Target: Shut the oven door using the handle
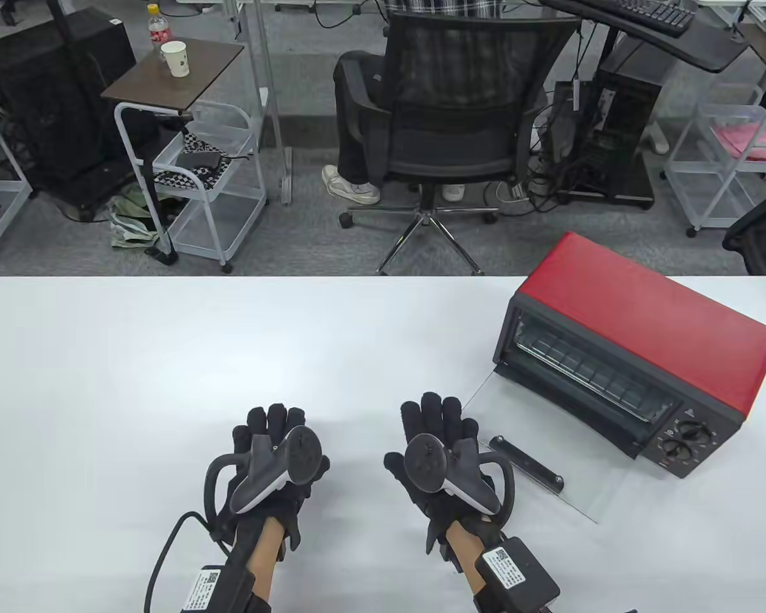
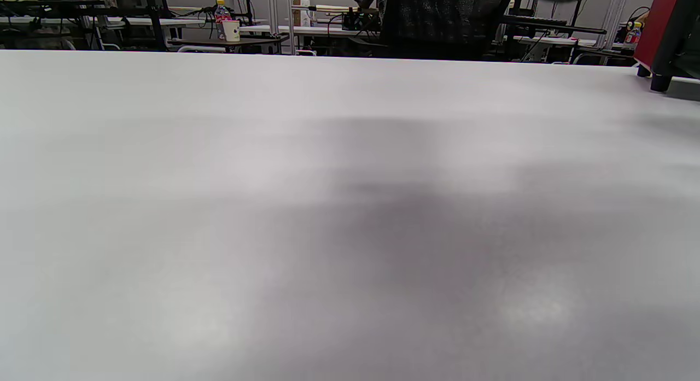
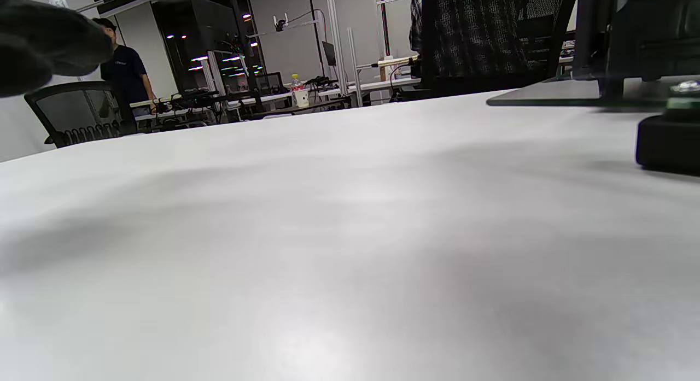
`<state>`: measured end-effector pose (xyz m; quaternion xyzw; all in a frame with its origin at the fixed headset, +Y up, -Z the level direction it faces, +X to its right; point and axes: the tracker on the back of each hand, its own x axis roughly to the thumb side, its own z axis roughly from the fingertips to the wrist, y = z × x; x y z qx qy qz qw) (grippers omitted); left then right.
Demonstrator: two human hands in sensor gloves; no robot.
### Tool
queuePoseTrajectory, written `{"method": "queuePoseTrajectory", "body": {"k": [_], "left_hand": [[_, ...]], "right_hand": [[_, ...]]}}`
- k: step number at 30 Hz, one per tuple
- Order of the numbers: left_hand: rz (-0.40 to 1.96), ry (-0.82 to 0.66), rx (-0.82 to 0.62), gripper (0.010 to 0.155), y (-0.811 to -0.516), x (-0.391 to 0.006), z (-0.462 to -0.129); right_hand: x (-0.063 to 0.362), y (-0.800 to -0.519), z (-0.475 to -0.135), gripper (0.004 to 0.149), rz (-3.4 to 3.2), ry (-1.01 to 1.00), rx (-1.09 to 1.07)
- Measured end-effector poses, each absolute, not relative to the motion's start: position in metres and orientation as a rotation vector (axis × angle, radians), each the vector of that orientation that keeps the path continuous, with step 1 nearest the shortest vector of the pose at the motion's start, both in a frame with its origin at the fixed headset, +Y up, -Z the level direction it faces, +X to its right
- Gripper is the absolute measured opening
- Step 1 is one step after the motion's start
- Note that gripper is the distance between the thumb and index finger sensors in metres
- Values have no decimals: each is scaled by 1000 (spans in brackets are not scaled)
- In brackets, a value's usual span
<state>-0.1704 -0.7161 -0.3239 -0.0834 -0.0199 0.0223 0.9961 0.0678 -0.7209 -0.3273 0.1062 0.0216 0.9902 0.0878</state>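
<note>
Right hand (image 1: 443, 463) rests flat just left of the open door's handle (image 1: 528, 464)

Both hands (image 1: 274, 447) wear black padded gloves with grey-and-black trackers, bare forearms, labelled wrist boxes.

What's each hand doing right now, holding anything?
Left hand: open, flat on the table, holding nothing.
Right hand: open, flat on the table, empty; oven door handle untouched beside it.

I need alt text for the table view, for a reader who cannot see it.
A red toaster oven sits on a white table, its glass door folded down flat. Two gloved hands, left hand and right hand, rest beside its black handle, holding nothing.
</note>
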Motion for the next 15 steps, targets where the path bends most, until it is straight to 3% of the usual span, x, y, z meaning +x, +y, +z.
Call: {"method": "queuePoseTrajectory", "body": {"k": [9,15], "left_hand": [[61,-39,-172,83,-714,-171,-324],[87,-42,-172,84,-711,-173,-324]], "right_hand": [[65,-714,-322,75,2919,-20,356],[78,-690,-311,68,2852,-139,406]]}}
